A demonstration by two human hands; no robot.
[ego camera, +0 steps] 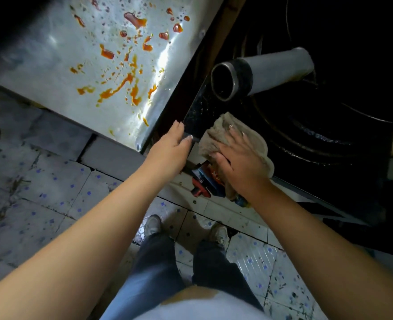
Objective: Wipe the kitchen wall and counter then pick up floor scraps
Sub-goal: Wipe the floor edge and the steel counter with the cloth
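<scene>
A steel counter [59, 54] fills the upper left, spattered with orange-red sauce stains [119, 86]. My right hand [239, 162] lies flat, fingers spread, pressing a beige cloth [220, 128] against the dark surface beside the counter's corner. My left hand [173, 146] reaches to the black edge strip next to the cloth, its fingers straight and touching the edge. Below my right hand, colourful scraps of packaging [202, 181] lie on the floor by the base of the unit.
A grey pipe with a black collar [260, 70] sticks out over a dark wok-like basin [329, 125] at the right. Tiled floor with blue dots [52, 185] spreads below. My shoes [154, 225] stand near the scraps.
</scene>
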